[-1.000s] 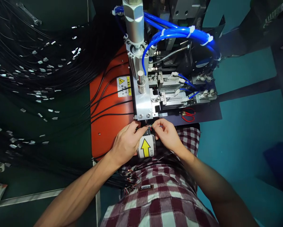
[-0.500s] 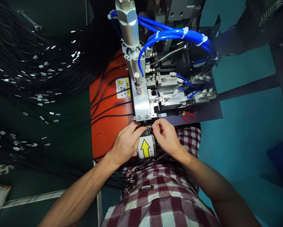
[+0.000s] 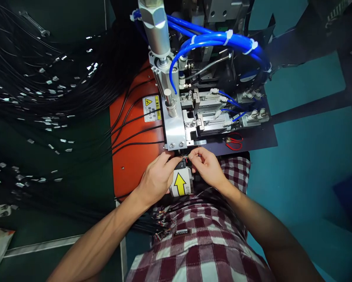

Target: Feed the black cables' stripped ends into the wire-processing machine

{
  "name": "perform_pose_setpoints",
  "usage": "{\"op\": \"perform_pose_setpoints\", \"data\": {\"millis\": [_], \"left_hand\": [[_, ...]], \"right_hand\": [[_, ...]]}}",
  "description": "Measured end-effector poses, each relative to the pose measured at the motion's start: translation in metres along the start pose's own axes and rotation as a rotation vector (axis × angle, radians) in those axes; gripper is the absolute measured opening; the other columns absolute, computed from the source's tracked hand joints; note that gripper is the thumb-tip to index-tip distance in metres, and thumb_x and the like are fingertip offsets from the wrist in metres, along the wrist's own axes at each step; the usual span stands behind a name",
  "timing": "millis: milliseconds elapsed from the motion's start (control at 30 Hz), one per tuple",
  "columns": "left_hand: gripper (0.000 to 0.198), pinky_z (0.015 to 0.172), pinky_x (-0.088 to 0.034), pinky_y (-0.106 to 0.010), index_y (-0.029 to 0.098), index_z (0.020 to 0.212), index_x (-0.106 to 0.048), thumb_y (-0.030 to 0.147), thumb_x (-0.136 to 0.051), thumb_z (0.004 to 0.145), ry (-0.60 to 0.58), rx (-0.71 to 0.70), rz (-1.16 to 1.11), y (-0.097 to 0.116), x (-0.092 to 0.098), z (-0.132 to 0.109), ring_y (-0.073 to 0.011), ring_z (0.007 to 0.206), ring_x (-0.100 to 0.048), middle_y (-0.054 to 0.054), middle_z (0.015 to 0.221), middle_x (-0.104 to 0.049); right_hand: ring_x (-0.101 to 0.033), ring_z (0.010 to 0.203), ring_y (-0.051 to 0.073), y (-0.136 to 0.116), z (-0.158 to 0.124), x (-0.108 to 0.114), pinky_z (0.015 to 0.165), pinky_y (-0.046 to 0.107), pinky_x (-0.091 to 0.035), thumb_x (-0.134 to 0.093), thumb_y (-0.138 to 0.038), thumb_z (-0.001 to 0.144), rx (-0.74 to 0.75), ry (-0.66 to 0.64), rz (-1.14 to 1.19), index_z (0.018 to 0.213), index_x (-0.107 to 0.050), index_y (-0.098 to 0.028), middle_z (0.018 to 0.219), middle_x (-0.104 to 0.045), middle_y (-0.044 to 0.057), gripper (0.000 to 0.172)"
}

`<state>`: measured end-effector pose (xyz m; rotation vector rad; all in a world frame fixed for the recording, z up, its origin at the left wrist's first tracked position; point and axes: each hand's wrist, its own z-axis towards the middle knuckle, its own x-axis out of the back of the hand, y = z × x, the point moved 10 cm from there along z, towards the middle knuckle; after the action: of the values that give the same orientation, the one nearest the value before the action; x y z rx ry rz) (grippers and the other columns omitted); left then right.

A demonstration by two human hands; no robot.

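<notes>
Just below the front of a machine with a silver metal block [image 3: 176, 135], my two hands meet fingertip to fingertip. Between them is a small cable end [image 3: 185, 157] with a short red wire showing. My left hand [image 3: 158, 176] pinches it from the left with thumb and forefinger. From the right, the closed fingertips of my right hand [image 3: 206, 166] grip the tip of its wires; details there are too small to make out. Right under the fingers is a cover with a yellow arrow label [image 3: 180, 183]. Several black cables [image 3: 134, 144] run from the left to the metal block across an orange-red plate [image 3: 127, 166].
Bundles of black cables [image 3: 58, 90] with shiny ends cover the dark green table on the left, near a wrench [image 3: 35, 24]. Red-handled snips [image 3: 233, 141] lie right of the machine. Blue air tubes [image 3: 217, 39] arch above it. More cable ends [image 3: 161, 223] lie by my lap.
The view has shifted slightly, moving the machine a little left in the picture. Both hands keep their pinch on the cable end, with only tiny finger movement on the right.
</notes>
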<state>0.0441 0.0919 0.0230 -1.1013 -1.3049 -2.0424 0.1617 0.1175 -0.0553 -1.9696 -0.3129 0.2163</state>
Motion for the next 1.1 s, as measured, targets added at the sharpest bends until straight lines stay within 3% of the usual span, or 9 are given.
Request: {"op": "perform_pose_setpoints", "data": {"millis": [400, 533, 667, 867, 967, 1100], "left_hand": [[0.027, 0.074, -0.05, -0.034, 0.017, 0.111, -0.063, 0.017, -0.045, 0.092, -0.026, -0.02, 0.063, -0.003, 0.001, -0.002, -0.0212, 0.092, -0.053, -0.009, 0.101, -0.058], [0.027, 0.07, -0.049, -0.031, 0.019, 0.109, -0.065, 0.018, -0.045, 0.092, -0.003, -0.001, 0.054, -0.005, 0.002, -0.003, -0.0196, 0.087, -0.053, -0.008, 0.097, -0.058], [0.028, 0.069, -0.048, -0.032, 0.016, 0.109, -0.066, 0.016, -0.046, 0.091, -0.042, 0.026, 0.065, -0.006, -0.002, -0.002, -0.0212, 0.087, -0.052, -0.01, 0.094, -0.058], [0.029, 0.073, -0.049, -0.034, 0.017, 0.111, -0.066, 0.013, -0.047, 0.089, -0.053, 0.018, 0.098, -0.006, -0.004, -0.003, -0.0227, 0.091, -0.052, -0.01, 0.096, -0.058], [0.031, 0.076, -0.049, -0.034, 0.018, 0.113, -0.065, 0.013, -0.045, 0.089, -0.064, 0.016, 0.096, -0.006, -0.005, -0.002, -0.0231, 0.093, -0.052, -0.01, 0.099, -0.058], [0.03, 0.076, -0.049, -0.035, 0.018, 0.113, -0.065, 0.014, -0.046, 0.089, -0.063, 0.018, 0.095, -0.005, -0.004, -0.002, -0.0235, 0.092, -0.052, -0.011, 0.1, -0.059]], "right_hand": [[-0.051, 0.047, 0.01, -0.003, 0.002, 0.001, 0.047, 0.022, -0.042, -0.055, -0.035, 0.087, 0.033, 0.034, -0.061, 0.078, -0.053, -0.02, 0.057, -0.05, -0.005, 0.018], [-0.053, 0.048, 0.011, -0.006, -0.002, 0.004, 0.046, 0.023, -0.043, -0.054, -0.038, 0.088, 0.019, 0.013, -0.168, 0.083, -0.057, -0.019, 0.068, -0.057, -0.002, 0.02], [-0.053, 0.056, 0.012, -0.027, -0.006, 0.012, 0.051, 0.024, -0.044, -0.055, -0.034, 0.089, 0.182, 0.141, -0.381, 0.097, -0.062, -0.018, 0.082, -0.062, 0.003, 0.019], [-0.052, 0.061, 0.013, -0.046, -0.013, 0.005, 0.059, 0.025, -0.045, -0.055, -0.025, 0.088, 0.385, 0.242, -0.468, 0.081, -0.059, -0.018, 0.075, -0.059, 0.002, 0.011], [-0.055, 0.068, 0.015, -0.054, -0.018, 0.001, 0.065, 0.028, -0.046, -0.052, -0.023, 0.09, 0.47, 0.238, -0.568, 0.083, -0.058, -0.019, 0.078, -0.06, 0.003, 0.009], [-0.057, 0.078, 0.018, -0.052, -0.019, -0.001, 0.07, 0.03, -0.045, -0.046, -0.021, 0.093, 0.472, 0.208, -0.639, 0.085, -0.054, -0.02, 0.082, -0.06, 0.005, 0.012]]}}
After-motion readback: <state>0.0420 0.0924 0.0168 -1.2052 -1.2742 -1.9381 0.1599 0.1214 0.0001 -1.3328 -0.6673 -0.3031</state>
